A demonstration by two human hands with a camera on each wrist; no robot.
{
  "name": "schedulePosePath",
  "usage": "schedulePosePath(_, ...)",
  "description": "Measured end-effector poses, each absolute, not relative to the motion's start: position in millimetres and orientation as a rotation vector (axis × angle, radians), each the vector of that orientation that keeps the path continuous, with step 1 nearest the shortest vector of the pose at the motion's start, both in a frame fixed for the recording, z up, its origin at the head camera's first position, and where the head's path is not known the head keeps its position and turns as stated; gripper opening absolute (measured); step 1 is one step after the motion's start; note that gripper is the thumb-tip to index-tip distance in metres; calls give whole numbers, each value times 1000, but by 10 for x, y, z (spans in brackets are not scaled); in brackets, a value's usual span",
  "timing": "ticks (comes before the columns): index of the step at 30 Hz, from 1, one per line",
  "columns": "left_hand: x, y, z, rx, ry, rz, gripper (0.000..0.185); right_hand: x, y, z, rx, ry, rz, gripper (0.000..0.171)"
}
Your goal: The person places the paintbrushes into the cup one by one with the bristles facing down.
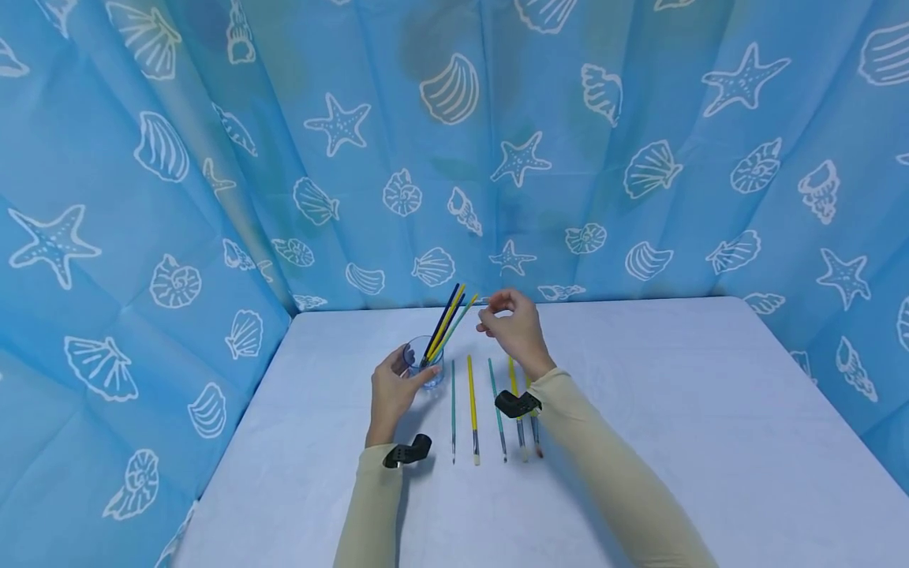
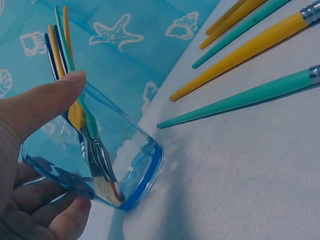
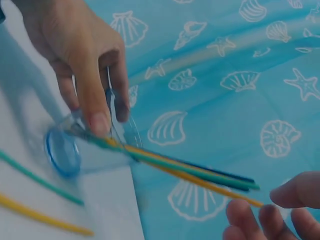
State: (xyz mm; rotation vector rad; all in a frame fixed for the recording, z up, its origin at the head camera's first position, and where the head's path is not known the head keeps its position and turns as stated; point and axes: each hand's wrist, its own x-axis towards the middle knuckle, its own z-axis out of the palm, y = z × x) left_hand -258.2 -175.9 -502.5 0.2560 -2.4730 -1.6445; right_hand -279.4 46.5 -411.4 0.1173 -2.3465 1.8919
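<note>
Left hand (image 1: 392,392) wraps the clear blue glass (image 2: 107,165) standing on the desk (image 1: 639,410), a likely rigid, slippery, breakable vessel best held round its wall, while right hand (image 1: 514,325), fingers loosely curled and empty, hovers beside the light, stiff paintbrushes (image 1: 446,322) inside.

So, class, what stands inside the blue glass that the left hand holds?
The blue glass holds several paintbrushes, bristles down, with yellow, teal and dark handles sticking out. The left hand and the glass's tint hide their exact number.
</note>
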Motion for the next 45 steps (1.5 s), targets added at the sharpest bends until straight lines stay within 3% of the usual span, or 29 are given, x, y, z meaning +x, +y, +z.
schedulePosePath(8,-2599,-1779,-5020,255,-2468,-1644,91,-2753,778,-4180,18,-2474,1724,26)
schedulePosePath(23,-2576,-1796,-5028,268,-2486,-1636,92,-2694,1201,-4681,-208,-2604,1652,35)
schedulePosePath(34,-2567,-1782,-5050,271,-2484,-1641,90,-2579,1261,-4825,-298,-2711,1597,40)
schedulePosePath(45,-2580,-1763,-5009,278,-2490,-1641,92,-2574,1197,-4925,-196,-2855,1474,39)
